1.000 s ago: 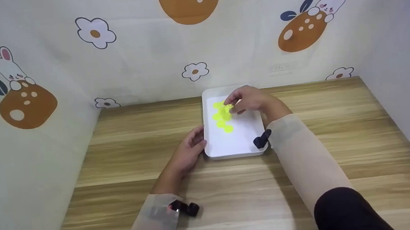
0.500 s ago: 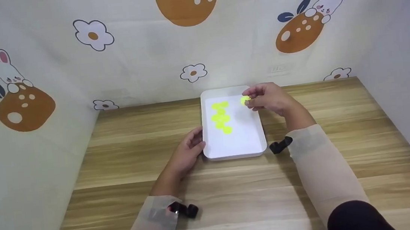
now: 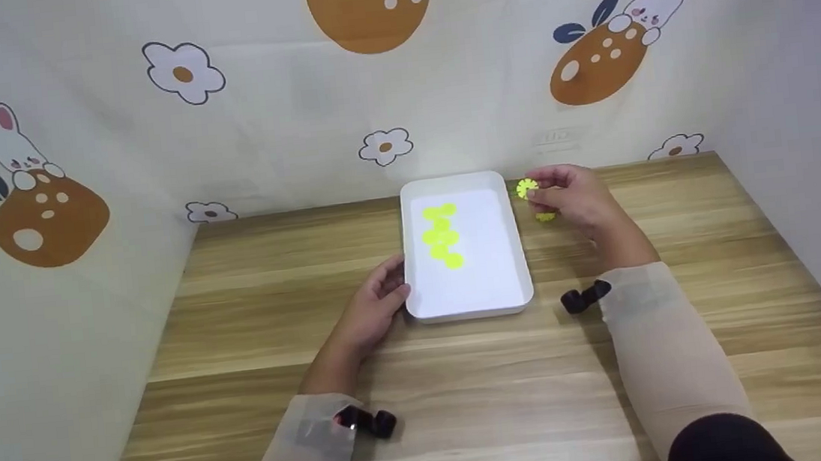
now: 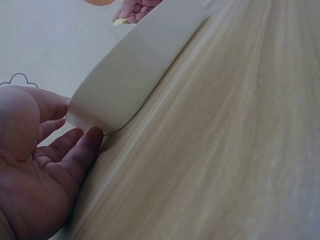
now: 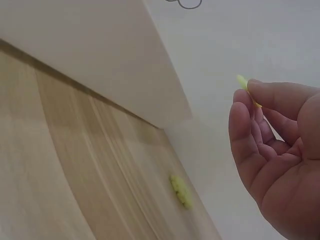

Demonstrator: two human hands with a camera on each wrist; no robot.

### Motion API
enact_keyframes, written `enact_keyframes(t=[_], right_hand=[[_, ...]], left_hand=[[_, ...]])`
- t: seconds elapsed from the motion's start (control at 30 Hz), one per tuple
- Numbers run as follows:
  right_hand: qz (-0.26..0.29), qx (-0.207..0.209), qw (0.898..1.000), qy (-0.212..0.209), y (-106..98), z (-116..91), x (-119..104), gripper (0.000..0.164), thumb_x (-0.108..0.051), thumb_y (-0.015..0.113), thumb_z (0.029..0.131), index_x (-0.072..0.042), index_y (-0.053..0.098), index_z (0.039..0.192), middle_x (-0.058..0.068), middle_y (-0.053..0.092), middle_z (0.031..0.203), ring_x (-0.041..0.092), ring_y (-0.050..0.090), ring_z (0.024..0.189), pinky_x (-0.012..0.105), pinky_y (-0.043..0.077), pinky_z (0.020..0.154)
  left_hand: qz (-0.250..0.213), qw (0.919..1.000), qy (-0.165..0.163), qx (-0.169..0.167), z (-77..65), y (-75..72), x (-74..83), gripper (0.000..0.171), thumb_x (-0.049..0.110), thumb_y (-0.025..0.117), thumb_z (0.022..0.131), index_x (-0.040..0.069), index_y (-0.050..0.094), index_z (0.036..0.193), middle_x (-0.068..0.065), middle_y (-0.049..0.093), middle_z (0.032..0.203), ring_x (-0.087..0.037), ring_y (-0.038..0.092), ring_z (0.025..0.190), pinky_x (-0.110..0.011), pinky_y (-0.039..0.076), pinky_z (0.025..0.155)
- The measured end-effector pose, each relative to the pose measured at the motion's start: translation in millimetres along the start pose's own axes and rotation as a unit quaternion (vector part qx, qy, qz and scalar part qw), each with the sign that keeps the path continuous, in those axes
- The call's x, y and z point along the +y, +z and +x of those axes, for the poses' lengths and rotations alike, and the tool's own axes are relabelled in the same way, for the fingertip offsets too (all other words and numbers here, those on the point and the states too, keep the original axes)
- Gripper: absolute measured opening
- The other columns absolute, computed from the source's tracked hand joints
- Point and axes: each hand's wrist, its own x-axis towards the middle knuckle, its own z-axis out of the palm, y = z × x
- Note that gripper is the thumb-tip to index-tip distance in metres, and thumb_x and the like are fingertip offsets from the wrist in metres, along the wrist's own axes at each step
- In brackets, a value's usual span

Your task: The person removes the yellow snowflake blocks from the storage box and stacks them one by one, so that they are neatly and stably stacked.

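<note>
My right hand (image 3: pixel 579 198) pinches a yellow snowflake building disc (image 3: pixel 526 189) between thumb and fingers, just beyond the tray's right wall. In the right wrist view that disc (image 5: pixel 242 81) is seen nearly edge-on. Below the hand, more yellow (image 5: pixel 180 191), apparently one or more discs, lies on the table and is partly hidden in the head view. Several yellow discs (image 3: pixel 441 236) lie in a loose column inside the white rectangular tray (image 3: pixel 491 283), left of its middle. At the tray's left wall my left hand (image 3: pixel 373 308) rests with relaxed fingers touching its side (image 4: pixel 115 80).
The wood-grain table (image 3: pixel 259 298) extends around the tray on both sides and in front. A pale cloth wall (image 3: pixel 281 137) with rabbits, flowers and orange fruit stands behind the table's back edge. A small black camera (image 3: pixel 586 296) sits on my right wrist.
My right hand has lifted a yellow disc from the group in the tray and carried it right, past the tray's wall. The left hand stays at the tray's left side.
</note>
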Motion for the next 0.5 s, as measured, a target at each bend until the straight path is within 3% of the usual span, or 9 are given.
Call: enact_keyframes(t=[0.17, 0.33, 0.5], right_hand=[[0.022, -0.003, 1.000, 0.003, -11.9, 1.9, 7.9, 0.039, -0.012, 0.072, 0.102, -0.004, 0.066, 0.140, 0.001, 0.068, 0.109, 0.015, 0.074, 0.092, 0.036, 0.066, 0.095], [0.025, 0.014, 0.999, 0.034, -21.1, 4.2, 16.8, 0.035, -0.016, 0.066, 0.107, -0.006, 0.066, 0.140, -0.001, 0.072, 0.113, 0.013, 0.073, 0.093, 0.036, 0.064, 0.098], [0.027, 0.024, 0.998, 0.042, -26.6, 7.4, 25.0, 0.038, -0.015, 0.064, 0.107, -0.003, 0.063, 0.144, -0.001, 0.071, 0.114, 0.013, 0.073, 0.093, 0.030, 0.065, 0.090]], left_hand=[[-0.001, 1.0000, -0.005, 0.006, -0.3, 0.6, 0.8, 0.059, 0.009, 0.060, 0.108, 0.010, 0.041, 0.164, -0.013, 0.046, 0.168, -0.031, 0.047, 0.155, -0.047, 0.040, 0.130], [-0.001, 0.9999, -0.012, 0.004, 0.0, 1.2, 1.5, 0.059, 0.010, 0.060, 0.108, 0.011, 0.041, 0.164, -0.012, 0.046, 0.168, -0.030, 0.046, 0.156, -0.047, 0.039, 0.130], [-0.002, 0.9999, -0.012, 0.007, 0.7, 1.7, 1.5, 0.059, 0.010, 0.060, 0.108, 0.012, 0.042, 0.164, -0.011, 0.046, 0.168, -0.029, 0.046, 0.155, -0.047, 0.040, 0.130]])
